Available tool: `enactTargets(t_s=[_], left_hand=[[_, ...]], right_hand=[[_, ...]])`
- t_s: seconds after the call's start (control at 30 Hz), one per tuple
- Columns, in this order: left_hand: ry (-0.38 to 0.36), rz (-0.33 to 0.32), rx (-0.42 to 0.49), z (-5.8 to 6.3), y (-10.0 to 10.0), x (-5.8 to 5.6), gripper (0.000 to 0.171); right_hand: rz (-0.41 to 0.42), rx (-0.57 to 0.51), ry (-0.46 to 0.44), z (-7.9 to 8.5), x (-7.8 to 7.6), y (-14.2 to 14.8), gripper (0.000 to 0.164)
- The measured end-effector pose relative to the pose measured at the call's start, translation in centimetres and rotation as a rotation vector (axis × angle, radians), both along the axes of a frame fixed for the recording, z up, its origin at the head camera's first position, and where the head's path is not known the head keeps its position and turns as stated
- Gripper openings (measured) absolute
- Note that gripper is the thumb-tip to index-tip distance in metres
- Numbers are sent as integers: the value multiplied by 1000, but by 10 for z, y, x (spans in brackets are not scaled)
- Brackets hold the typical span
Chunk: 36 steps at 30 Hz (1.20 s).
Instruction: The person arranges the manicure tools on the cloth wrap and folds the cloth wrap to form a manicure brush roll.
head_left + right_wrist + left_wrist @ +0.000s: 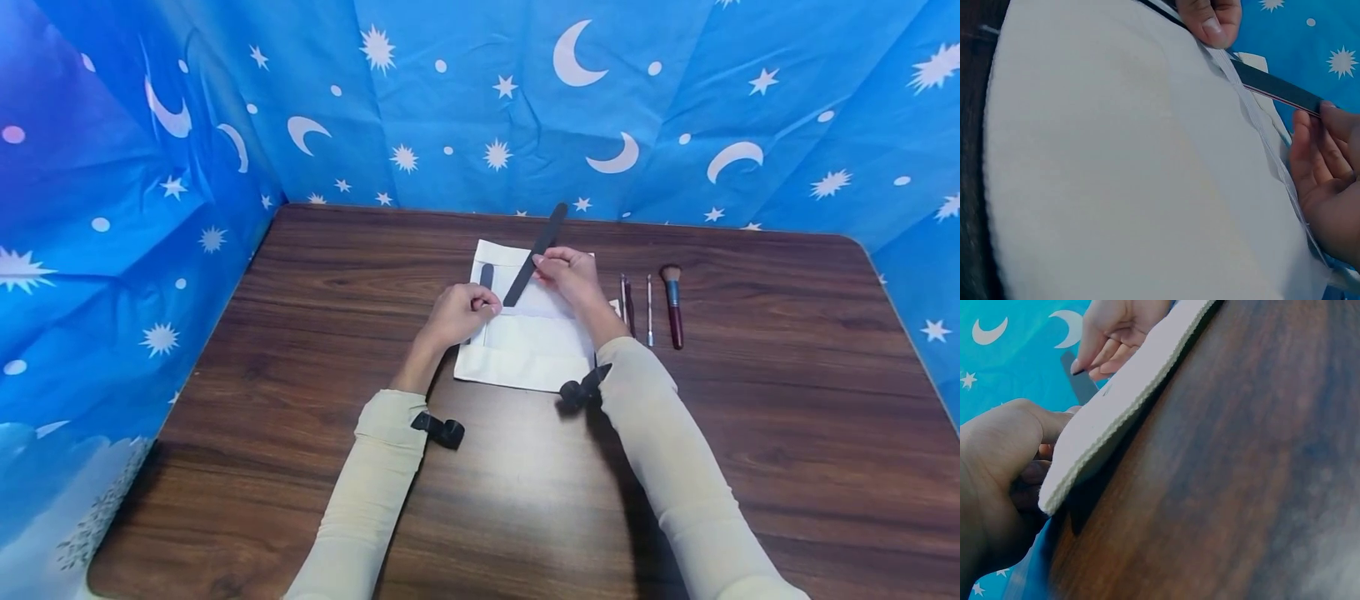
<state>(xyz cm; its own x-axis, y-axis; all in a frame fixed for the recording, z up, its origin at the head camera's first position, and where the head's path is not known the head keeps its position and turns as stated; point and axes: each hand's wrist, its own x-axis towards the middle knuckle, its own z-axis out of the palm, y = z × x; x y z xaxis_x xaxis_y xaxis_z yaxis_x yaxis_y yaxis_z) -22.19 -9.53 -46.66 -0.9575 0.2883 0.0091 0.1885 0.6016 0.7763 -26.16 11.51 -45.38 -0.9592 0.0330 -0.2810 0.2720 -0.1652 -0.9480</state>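
Note:
A white cloth pouch (pixel 525 362) lies opened out on the table, with a pocket edge running across its middle. My left hand (pixel 459 315) pinches that pocket edge near its left side, thumb and fingertips together in the right wrist view. Between the thumb and fingers of my right hand (pixel 573 277) is a long dark grey nail file (pixel 551 227), tilted, its lower end right at the pocket edge (pixel 1250 103) beside my left fingertips. A second dark grey file (pixel 487 275) stands in the pouch's left side, its lower part hidden by my left hand and the cloth.
Right of the pouch lie a makeup brush (pixel 673 304) with a dark red handle, a thin pale tool (pixel 650 310) and a slim dark tool (pixel 630 304). The brown wooden table (pixel 787 400) ends at a blue curtain (pixel 510 108) with moons and stars.

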Motion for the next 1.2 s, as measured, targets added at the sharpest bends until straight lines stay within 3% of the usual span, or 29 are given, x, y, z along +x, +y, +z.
enactTargets(t_s=[0.13, 0.33, 0.5, 0.63, 0.83, 1.03, 1.2], left_hand=[[-16, 0, -3, 2, 0, 1, 11], [-15, 5, -7, 2, -1, 1, 11], [-20, 12, -11, 0, -1, 0, 11], [-20, 13, -12, 1, -1, 0, 11], [-24, 16, -9, 3, 0, 1, 11], [-20, 7, -10, 3, 0, 1, 12], [-25, 0, -2, 2, -1, 1, 12]], right_hand=[[123, 129, -39, 0, -3, -1, 10], [316, 230, -51, 0, -4, -2, 19], [409, 290, -25, -1, -3, -3, 14], [385, 235, -15, 0, -4, -3, 23], [245, 188, -73, 9, -4, -5, 46], [129, 165, -142, 13, -7, -8, 40], [82, 163, -158, 12, -9, -11, 29]])
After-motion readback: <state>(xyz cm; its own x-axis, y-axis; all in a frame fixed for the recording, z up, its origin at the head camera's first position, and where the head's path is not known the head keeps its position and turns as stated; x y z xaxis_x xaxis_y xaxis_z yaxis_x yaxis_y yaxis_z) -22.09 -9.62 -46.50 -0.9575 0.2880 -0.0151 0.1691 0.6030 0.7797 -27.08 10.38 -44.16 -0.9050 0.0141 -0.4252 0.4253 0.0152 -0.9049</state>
